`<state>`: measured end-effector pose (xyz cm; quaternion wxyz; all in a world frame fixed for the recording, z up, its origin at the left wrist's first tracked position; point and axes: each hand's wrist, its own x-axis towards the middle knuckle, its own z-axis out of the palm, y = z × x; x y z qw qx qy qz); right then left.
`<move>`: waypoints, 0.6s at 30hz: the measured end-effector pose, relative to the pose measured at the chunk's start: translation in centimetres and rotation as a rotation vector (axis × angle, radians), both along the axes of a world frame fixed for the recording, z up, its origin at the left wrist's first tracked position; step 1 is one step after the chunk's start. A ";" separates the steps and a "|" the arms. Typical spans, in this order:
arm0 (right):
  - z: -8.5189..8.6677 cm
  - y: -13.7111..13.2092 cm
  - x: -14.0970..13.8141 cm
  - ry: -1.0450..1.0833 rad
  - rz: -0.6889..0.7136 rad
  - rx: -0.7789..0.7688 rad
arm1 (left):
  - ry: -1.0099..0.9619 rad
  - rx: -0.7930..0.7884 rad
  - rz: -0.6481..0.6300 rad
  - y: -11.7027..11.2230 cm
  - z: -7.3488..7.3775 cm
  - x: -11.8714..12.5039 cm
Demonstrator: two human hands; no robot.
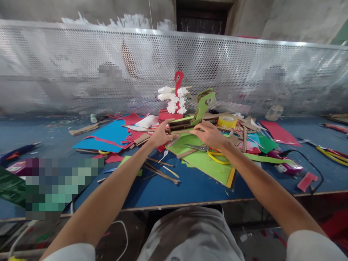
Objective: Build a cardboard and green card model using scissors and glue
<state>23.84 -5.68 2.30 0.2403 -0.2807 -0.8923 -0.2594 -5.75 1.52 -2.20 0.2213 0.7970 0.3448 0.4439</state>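
Note:
A brown cardboard model (181, 127) with corrugated strips and green paper edging is held over the middle of the table. From its right end rises a green curved neck-like piece (203, 106). My left hand (163, 135) grips the left end, its thumb pointing along the front edge. Fingers bent, my right hand (208, 135) closes on the right end near the foot of the curved piece. Yellow-handled scissors (217, 156) lie just below my right hand on green sheets (210, 168). Behind the model stands a red hook-shaped piece (178, 81) with white flower shapes (176, 103).
Blue sheet (103, 134) and paper scraps lie left, beside cardboard strips (160, 170). To the right are yellow tape (227, 121), a red sheet (280, 132), a purple power strip (289, 166) with a black cord, and pliers (330, 154). A perforated metal screen (81, 72) borders the back.

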 end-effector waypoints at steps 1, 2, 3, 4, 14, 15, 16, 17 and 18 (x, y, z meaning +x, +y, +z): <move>-0.1 0.0 -0.1 0.014 -0.014 0.000 | 0.005 0.018 0.002 0.0 0.0 0.0; -0.3 0.0 -0.2 0.027 -0.027 0.004 | 0.012 0.032 0.006 -0.1 0.1 0.0; -0.4 0.0 -0.3 0.037 -0.041 0.010 | 0.016 0.039 0.009 -0.1 0.1 0.1; -0.5 0.0 -0.4 0.044 -0.054 0.017 | 0.015 0.036 0.006 -0.2 0.2 0.1; -0.6 0.3 -0.1 0.080 -0.061 0.059 | -0.106 -0.090 -0.068 -1.3 0.9 1.2; -0.5 0.3 0.1 0.088 -0.060 0.068 | -0.107 -0.095 -0.079 -1.3 0.8 1.3; -0.5 0.2 0.2 0.090 -0.062 0.075 | -0.109 -0.101 -0.090 -1.2 0.8 1.3; -0.5 0.1 0.2 0.086 -0.066 0.082 | -0.110 -0.103 -0.097 -1.2 0.7 1.4; -0.5 0.0 0.2 0.078 -0.070 0.086 | -0.108 -0.101 -0.100 -1.1 0.5 1.3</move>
